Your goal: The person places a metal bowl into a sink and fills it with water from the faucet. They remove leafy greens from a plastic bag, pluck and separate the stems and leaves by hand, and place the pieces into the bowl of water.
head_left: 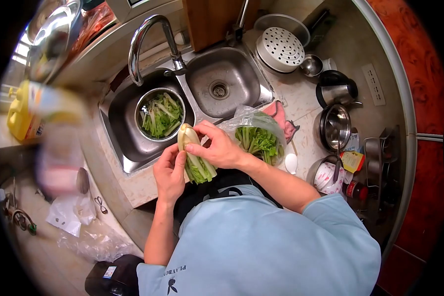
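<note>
A head of leafy greens [199,165] is held upside down, its pale root end up and its leaves hanging down. My left hand [169,172] grips it from the left, thumb and fingers closed against the stalks. From the right, my right hand [219,148] closes on it near the base, with the thumb across the pale stalks. Just beyond my hands, a metal bowl [138,129] of loose green leaves [162,116] sits in the left sink basin [121,140]. Beside my right wrist lies a clear plastic bag [254,116] with more leafy greens [264,143] in it.
A chrome faucet [155,20] arches over the left basin; the right basin [241,74] shows its drain. Along the right counter are a white perforated steamer [281,48], a kettle [335,91], metal bowls [338,123], and a white spoon [291,163]. A yellow jug [18,116] stands left.
</note>
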Motion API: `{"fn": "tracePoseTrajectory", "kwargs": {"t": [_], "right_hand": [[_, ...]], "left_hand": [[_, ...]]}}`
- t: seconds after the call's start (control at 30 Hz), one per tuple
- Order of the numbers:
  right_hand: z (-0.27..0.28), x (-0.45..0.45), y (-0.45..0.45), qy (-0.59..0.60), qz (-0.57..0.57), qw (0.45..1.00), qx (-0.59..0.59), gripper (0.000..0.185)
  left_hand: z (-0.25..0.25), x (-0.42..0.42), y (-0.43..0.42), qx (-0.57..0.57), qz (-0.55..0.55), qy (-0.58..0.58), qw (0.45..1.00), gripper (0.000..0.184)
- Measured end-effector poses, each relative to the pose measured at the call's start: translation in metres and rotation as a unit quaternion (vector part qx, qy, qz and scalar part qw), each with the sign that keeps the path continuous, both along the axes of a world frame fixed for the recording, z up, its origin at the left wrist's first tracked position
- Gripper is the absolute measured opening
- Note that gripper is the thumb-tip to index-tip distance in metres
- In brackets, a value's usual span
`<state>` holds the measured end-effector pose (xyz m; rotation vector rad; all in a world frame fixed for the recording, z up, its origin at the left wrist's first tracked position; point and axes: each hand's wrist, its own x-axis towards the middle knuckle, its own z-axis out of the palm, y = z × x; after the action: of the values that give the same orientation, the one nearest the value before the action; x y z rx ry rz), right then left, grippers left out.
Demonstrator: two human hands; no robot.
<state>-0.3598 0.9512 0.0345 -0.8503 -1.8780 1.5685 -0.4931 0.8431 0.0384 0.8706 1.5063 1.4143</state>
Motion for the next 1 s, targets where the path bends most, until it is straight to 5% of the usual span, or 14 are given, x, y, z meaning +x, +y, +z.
{"fn": "tracePoseTrajectory", "kwargs": {"t": [0.07, 0.33, 0.43, 0.53, 0.6, 0.67, 0.8, 1.0], "right_hand": [[0.005, 0.0, 0.003, 0.008, 0.045, 0.995, -0.084, 0.039], [0.02, -0.001, 0.009, -0.036, 0.059, 0.998, -0.005, 0.033], [0.017, 0.004, 0.021, -0.064, 0.111, 0.991, 0.03, 0.034], [0.013, 0.011, 0.036, -0.111, 0.212, 0.971, -0.009, 0.034], [-0.015, 0.012, 0.032, 0.025, 0.246, 0.936, -0.25, 0.036], [-0.035, 0.008, 0.029, 0.022, 0.239, 0.935, -0.262, 0.04], [-0.039, 0.001, 0.019, 0.095, 0.182, 0.911, -0.357, 0.026], [-0.049, 0.005, 0.017, 0.134, 0.173, 0.897, -0.383, 0.029]], "left_hand": [[-0.001, 0.0, -0.002, -0.004, 0.002, 0.003, 1.0, 0.025], [0.005, 0.003, 0.005, -0.005, 0.031, 0.114, 0.993, 0.023], [0.002, -0.009, 0.008, 0.027, 0.012, 0.355, 0.934, 0.016], [0.005, -0.03, 0.007, 0.022, -0.044, 0.424, 0.904, 0.015], [-0.019, -0.034, 0.005, 0.052, -0.045, 0.387, 0.919, 0.02], [-0.04, -0.036, 0.001, -0.043, -0.073, 0.089, 0.992, 0.026], [-0.048, -0.018, -0.002, -0.064, -0.041, -0.312, 0.947, 0.031], [-0.039, -0.012, -0.004, -0.06, -0.036, -0.261, 0.963, 0.03]]}}
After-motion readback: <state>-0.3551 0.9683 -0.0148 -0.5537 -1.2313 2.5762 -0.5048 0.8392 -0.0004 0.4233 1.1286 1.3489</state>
